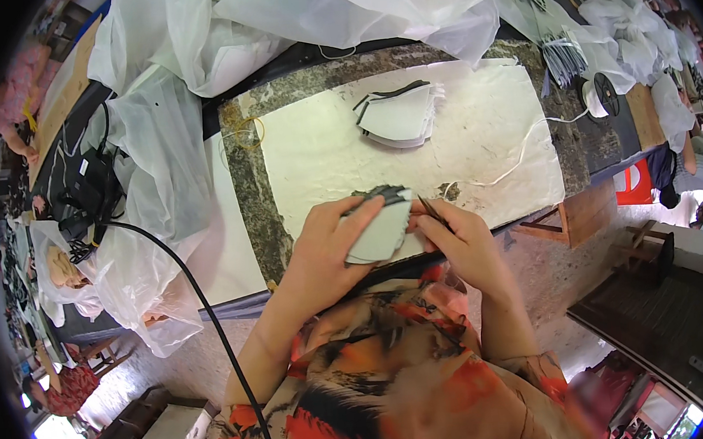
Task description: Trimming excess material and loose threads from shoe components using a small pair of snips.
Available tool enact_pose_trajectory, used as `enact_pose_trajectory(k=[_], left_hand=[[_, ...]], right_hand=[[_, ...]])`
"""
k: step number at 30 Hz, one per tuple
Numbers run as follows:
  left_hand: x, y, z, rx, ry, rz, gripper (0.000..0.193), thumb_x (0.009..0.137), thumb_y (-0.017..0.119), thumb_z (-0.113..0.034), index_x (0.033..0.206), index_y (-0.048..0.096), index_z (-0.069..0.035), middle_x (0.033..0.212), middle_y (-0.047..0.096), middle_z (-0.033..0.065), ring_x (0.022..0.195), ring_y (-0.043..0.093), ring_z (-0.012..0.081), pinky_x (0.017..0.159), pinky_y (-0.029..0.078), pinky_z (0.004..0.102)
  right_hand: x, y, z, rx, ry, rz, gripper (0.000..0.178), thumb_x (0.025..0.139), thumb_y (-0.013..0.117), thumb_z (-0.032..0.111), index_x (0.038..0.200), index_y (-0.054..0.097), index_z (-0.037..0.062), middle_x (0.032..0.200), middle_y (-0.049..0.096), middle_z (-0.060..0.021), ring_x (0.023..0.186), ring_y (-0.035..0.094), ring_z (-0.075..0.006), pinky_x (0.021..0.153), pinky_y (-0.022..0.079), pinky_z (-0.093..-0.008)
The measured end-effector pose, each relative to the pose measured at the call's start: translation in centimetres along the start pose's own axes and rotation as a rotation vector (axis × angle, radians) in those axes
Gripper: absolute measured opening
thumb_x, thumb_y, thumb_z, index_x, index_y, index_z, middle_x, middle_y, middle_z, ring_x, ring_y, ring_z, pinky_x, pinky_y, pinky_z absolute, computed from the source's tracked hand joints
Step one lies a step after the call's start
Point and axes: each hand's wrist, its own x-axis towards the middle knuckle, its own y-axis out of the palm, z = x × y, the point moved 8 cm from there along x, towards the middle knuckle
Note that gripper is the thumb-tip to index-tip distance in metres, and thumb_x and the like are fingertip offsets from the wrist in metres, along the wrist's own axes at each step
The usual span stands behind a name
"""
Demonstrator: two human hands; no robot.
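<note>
My left hand (326, 240) is closed around a small stack of pale grey-green cut pieces (381, 232) with dark upper edges, held above the near edge of the worktable. At the stack's right side, my right hand (459, 240) is closed on a small dark pointed tool (431, 207). Its tip points up and away from me; the fingers hide the rest, so its exact kind is unclear. Farther off, a second stack of similar pale pieces (397, 117) with dark edging lies on a white sheet (322, 160).
Under the sheet is a worn board (251, 178). White cord runs across it from a spool (598, 96) at the right. A yellowish loop (252, 133) lies at its left. Plastic bags (155, 136) crowd the left and far sides; a black cable (210, 313) hangs close to my left arm.
</note>
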Motion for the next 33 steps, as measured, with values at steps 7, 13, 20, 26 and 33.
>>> enact_pose_trajectory(k=[7,13,20,26,33], left_hand=[[0.0,-3.2,-1.3,-0.116,-0.103,-0.021,0.08,0.077,0.083,-0.023,0.148,0.05,-0.01,0.139,0.053,0.0162,0.13,0.049,0.034,0.109,0.04,0.0405],[0.5,-2.6,-2.1,-0.587,-0.277,0.131,0.038,0.089,0.077,-0.021,0.122,0.068,-0.005,0.108,0.061,0.0073,0.097,0.056,0.0159,0.083,0.045,0.0276],[-1.3,-2.0,-1.8,-0.635,-0.344,0.019,0.009,0.09,0.075,-0.011,0.094,0.072,-0.003,0.088,0.062,0.0025,0.074,0.055,0.0103,0.068,0.045,0.0242],[-4.4,-1.4,-1.2,-0.77,-0.457,-0.063,0.009,0.09,0.076,-0.009,0.093,0.071,-0.002,0.089,0.062,0.0033,0.074,0.056,0.0095,0.067,0.045,0.0249],[-5.0,-1.6,-0.4,-0.742,-0.471,-0.12,0.01,0.09,0.076,-0.009,0.092,0.07,-0.003,0.088,0.061,0.0028,0.072,0.056,0.0092,0.066,0.045,0.0241]], right_hand=[[-2.9,0.3,5.3,-0.577,-0.451,0.075,0.019,0.094,0.061,0.009,0.111,0.068,0.0045,0.097,0.067,-0.0134,0.089,0.066,-0.0327,0.077,0.053,-0.038],[-4.5,4.0,6.2,-0.645,-0.641,0.291,0.025,0.087,0.064,0.005,0.112,0.067,0.0065,0.097,0.066,-0.0122,0.09,0.066,-0.0349,0.078,0.054,-0.0409],[-5.0,5.3,5.9,-0.555,-0.693,0.338,0.028,0.086,0.068,0.004,0.113,0.066,0.0071,0.102,0.069,-0.0107,0.087,0.068,-0.0318,0.074,0.056,-0.0401],[-3.9,3.2,3.0,-0.218,0.066,0.176,0.023,0.088,0.077,0.011,0.11,0.07,0.0057,0.092,0.068,-0.0076,0.08,0.066,-0.0145,0.071,0.052,-0.0282],[-3.0,4.1,4.6,-0.361,-0.246,0.176,0.019,0.082,0.082,0.009,0.099,0.074,0.007,0.091,0.066,-0.0086,0.08,0.064,-0.0166,0.07,0.051,-0.0293]])
